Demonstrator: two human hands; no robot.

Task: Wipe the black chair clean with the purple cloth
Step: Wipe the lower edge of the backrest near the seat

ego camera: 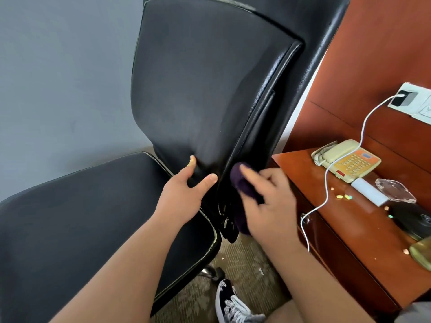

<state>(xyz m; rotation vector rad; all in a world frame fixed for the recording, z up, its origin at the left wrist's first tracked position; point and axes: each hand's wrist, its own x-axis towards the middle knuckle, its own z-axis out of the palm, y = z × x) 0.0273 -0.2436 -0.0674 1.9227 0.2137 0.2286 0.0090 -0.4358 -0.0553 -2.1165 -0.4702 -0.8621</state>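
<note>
The black chair [198, 78] fills the middle of the view, its padded backrest upright and its seat stretching to the lower left. My left hand [184, 192] grips the bottom of the backrest, thumb in front and fingers wrapped behind the padding. My right hand [268, 201] holds the bunched purple cloth [242, 183] and presses it against the right side edge of the backrest, low down near the seat joint. Part of the cloth hangs down behind my palm. The right hand is slightly blurred.
A red-brown wooden desk [303, 173] stands just right of the chair, carrying a beige telephone [347, 159], a white cable [326, 183], a glass ashtray [396, 190] and scattered small bits. My shoe [228, 301] rests on the carpet below. A grey wall is at left.
</note>
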